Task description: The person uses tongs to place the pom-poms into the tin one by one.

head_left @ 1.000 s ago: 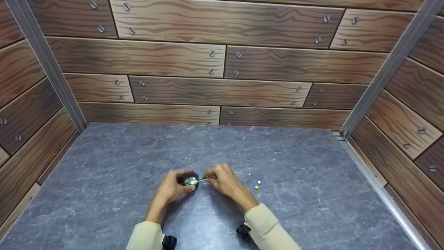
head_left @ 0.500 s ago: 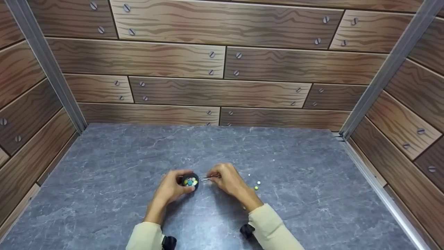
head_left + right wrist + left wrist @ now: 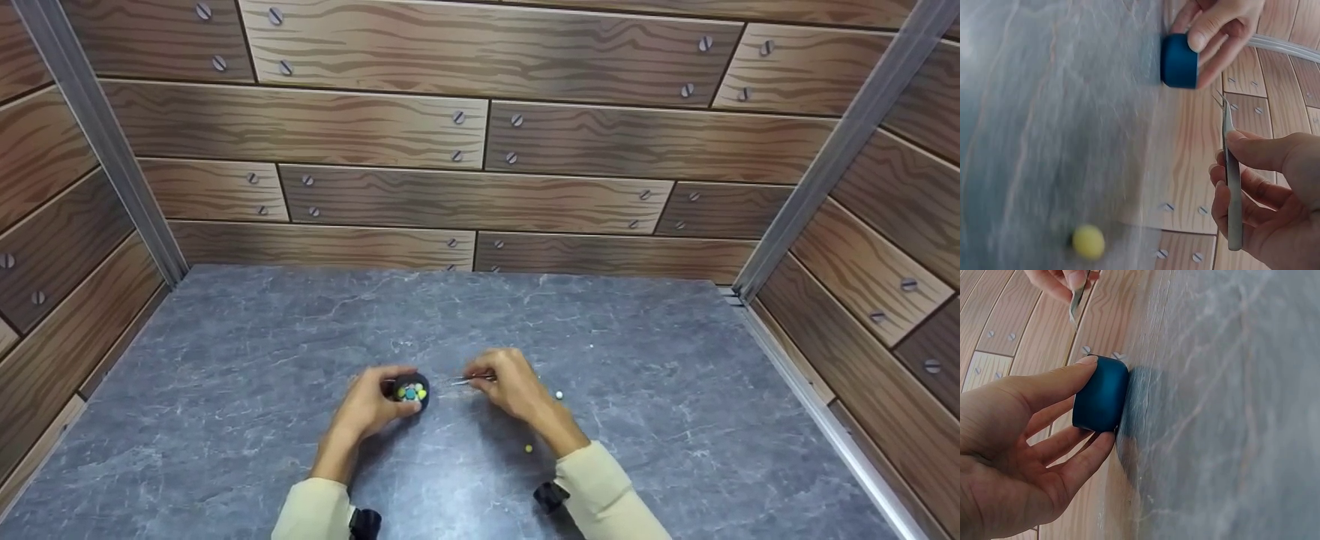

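Your left hand (image 3: pixel 367 406) is gripping a round blue cup (image 3: pixel 1102 395) of multicoloured balls (image 3: pixel 411 393) — your right hand (image 3: pixel 510 386) is pinching slim silver metal tweezers (image 3: pixel 1234 202), slightly parted.

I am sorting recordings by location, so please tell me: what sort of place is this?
It looks like a purpose-built work booth, perhaps for recording, rather than an ordinary room: plank-patterned walls stand behind and at both sides of a grey marbled tabletop, with metal posts at the corners.
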### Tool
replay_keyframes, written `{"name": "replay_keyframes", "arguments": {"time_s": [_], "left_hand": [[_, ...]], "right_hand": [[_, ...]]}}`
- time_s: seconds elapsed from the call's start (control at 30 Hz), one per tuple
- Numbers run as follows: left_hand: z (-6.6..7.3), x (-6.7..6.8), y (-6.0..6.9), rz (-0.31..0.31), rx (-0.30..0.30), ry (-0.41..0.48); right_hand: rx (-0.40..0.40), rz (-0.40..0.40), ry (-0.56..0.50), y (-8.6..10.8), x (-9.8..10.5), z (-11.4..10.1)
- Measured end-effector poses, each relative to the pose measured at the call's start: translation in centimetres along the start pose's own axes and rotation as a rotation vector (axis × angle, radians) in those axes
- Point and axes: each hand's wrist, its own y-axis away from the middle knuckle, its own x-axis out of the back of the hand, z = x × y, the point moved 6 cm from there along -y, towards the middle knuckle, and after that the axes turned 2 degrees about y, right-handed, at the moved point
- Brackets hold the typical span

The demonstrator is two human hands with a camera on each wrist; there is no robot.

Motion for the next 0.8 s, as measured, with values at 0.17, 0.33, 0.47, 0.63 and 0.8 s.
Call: {"name": "replay_keyframes", "arguments": {"time_s": [0.17, 0.33, 0.47, 0.63, 0.8], "left_hand": [[0.0, 0.0, 0.0, -0.008, 0.007, -0.003], [0.0, 0.1, 0.1, -0.005, 0.011, -0.014], [0.1, 0.1, 0.0, -0.006, 0.011, -0.01], [0.0, 0.1, 0.0, -0.003, 0.016, -0.018], [0.0, 0.0, -0.1, 0.0, 0.016, -0.019]], "right_hand": [[-0.014, -0.008, 0.0, 1.1, 1.5, 0.8], [-0.054, -0.007, -0.022, 2.5, 3.3, 2.1], [-0.081, 0.011, 0.014, 3.9, 4.7, 3.3], [-0.136, 0.033, 0.043, 5.4, 6.0, 4.9], [-0.176, 0.059, 0.102, 6.3, 7.4, 6.3]]}}
